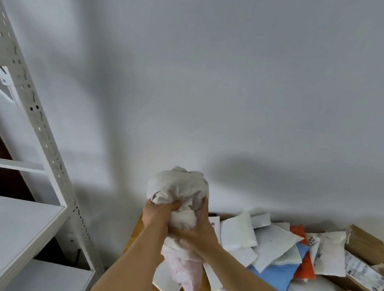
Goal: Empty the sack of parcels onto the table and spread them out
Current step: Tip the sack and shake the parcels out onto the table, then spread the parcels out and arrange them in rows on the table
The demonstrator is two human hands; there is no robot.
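Left hand (158, 214) and right hand (196, 234) both clench the bunched sack (178, 188); parcels (277, 248) lie heaped on the table (136, 239).

A white metal shelving rack (38, 133) stands against a grey wall (214, 78).

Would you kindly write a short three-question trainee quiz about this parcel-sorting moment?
1. True or false: both hands grip the sack.
2. Which colour of parcel lies on the table: A) green, B) blue, C) black?
3. What stands left of the table?

Key
1. True: the left hand and right hand curl their fingers into the bunched white cloth.
2. B: a blue parcel lies beside an orange parcel.
3. A white metal shelving rack.
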